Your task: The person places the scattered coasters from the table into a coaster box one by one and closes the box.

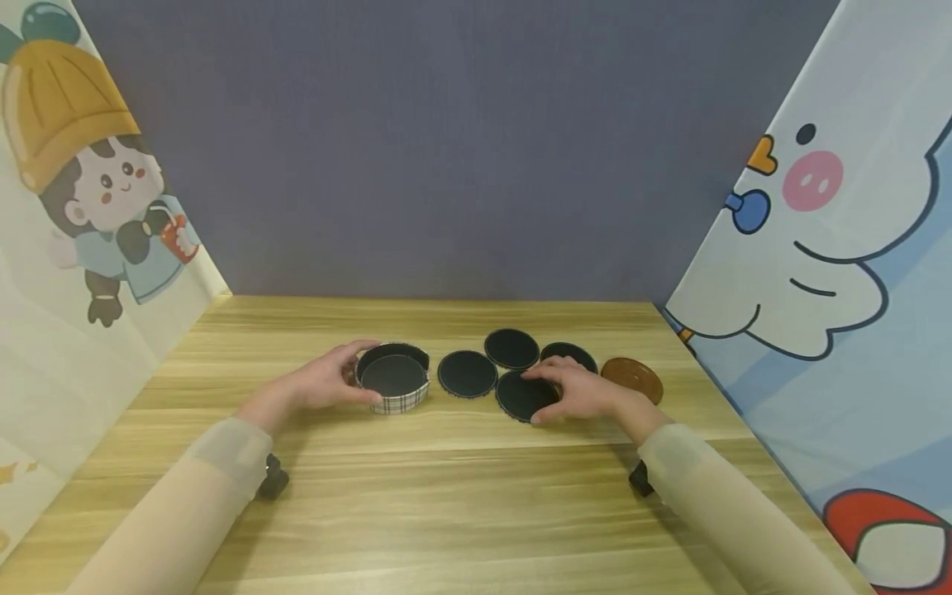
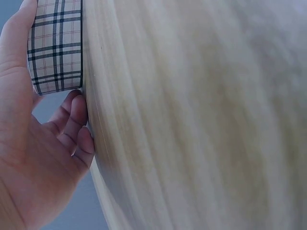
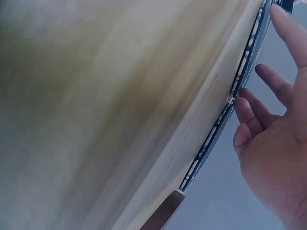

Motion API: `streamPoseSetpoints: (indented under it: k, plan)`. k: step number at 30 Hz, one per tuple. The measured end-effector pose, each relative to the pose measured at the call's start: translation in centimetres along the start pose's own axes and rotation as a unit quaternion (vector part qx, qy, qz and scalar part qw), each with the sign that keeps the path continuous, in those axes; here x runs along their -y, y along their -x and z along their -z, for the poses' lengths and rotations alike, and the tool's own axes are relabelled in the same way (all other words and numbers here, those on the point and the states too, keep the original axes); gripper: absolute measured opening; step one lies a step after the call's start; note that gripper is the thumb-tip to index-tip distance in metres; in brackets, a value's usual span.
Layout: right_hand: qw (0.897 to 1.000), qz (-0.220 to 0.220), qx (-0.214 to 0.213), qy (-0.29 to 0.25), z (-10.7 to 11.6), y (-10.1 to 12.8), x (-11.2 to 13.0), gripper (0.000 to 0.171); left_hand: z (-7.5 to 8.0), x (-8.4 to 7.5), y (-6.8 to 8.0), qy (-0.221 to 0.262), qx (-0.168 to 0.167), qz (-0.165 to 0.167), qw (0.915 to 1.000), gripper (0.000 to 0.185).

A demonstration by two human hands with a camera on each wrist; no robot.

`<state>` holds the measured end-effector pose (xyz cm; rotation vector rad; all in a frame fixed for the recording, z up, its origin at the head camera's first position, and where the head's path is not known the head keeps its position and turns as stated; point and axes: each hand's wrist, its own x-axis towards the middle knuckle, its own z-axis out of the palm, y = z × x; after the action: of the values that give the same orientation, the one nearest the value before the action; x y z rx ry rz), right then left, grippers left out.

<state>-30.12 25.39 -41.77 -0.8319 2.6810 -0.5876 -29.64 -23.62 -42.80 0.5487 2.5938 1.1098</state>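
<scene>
Pale sleeves (image 1: 732, 512) reach forward, left hand (image 1: 327, 380) gripping a plaid holder (image 1: 402, 403), right hand (image 1: 580, 391) spread-fingered at one of four black discs (image 1: 518, 397) lying outside it

The tabletop (image 1: 461, 504) between the sleeves (image 1: 178, 504) offers passage; beyond, a round case (image 1: 402, 403) and black discs (image 1: 467, 374) obstruct.

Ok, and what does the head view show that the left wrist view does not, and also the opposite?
Only the head view: the right hand at one of four flat, round, black coasters, a brown, round, shallow dish, the printed cartoon panels, and the black inside of the round holder with a plaid outer wall.

Only the left wrist view: the palm side of the left hand, and thin reddish lines in the plaid.

Both: the left hand holding the holder, and the pale wood-grain table.
</scene>
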Motion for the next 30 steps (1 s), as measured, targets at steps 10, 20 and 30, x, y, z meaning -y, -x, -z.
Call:
streamPoseSetpoints:
  k: [10,20,30]
  plan:
    - [1.0,0.004,0.008,0.005,-0.4,-0.1,0.3,0.081,0.0,0.2,-0.1,-0.005,0.002,0.0,1.0,0.11]
    - [0.999,0.025,0.016,0.016,-1.2,0.5,1.1,0.079,0.0,0.1,-0.1,-0.003,0.001,0.003,1.0,0.111]
    - [0.999,0.038,0.011,0.025,-2.0,1.2,2.3,0.078,0.0,-0.1,-0.1,-0.004,0.001,0.0,1.0,0.11]
